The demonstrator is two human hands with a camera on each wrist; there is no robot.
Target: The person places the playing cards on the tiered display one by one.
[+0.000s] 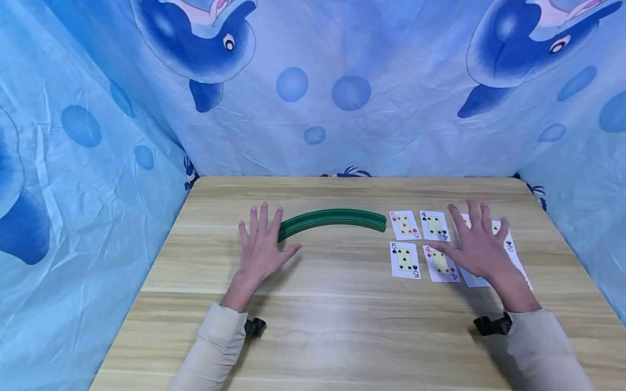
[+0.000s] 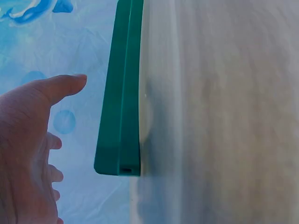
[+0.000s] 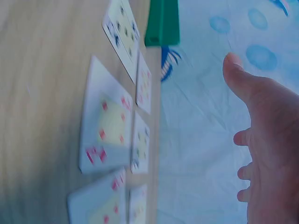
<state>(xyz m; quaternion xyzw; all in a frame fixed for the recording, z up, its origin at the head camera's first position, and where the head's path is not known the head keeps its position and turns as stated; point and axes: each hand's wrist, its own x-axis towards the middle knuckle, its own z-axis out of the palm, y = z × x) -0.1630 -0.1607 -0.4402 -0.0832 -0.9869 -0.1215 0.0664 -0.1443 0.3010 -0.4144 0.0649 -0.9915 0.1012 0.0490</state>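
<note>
My left hand (image 1: 261, 248) is spread, fingers apart, beside the left end of a curved green card holder (image 1: 337, 217). The left wrist view shows a gap between the thumb and the holder's end (image 2: 119, 140). Over at the right, my other hand (image 1: 481, 247) hovers with spread fingers above several playing cards lying face up in two rows. The five of hearts (image 1: 405, 225) and a black four (image 1: 434, 226) lie at the back. In front of them are the five of spades (image 1: 405, 260) and the four of diamonds (image 1: 440, 265). My right hand partly covers the cards farther right.
A light wooden table (image 1: 323, 326) carries everything. Blue fabric (image 1: 313, 146) printed with dolphins and bubbles hangs around its back and sides. Black wrist-worn cameras (image 1: 255, 327) show at the cuffs of both pale sleeves (image 1: 210, 347).
</note>
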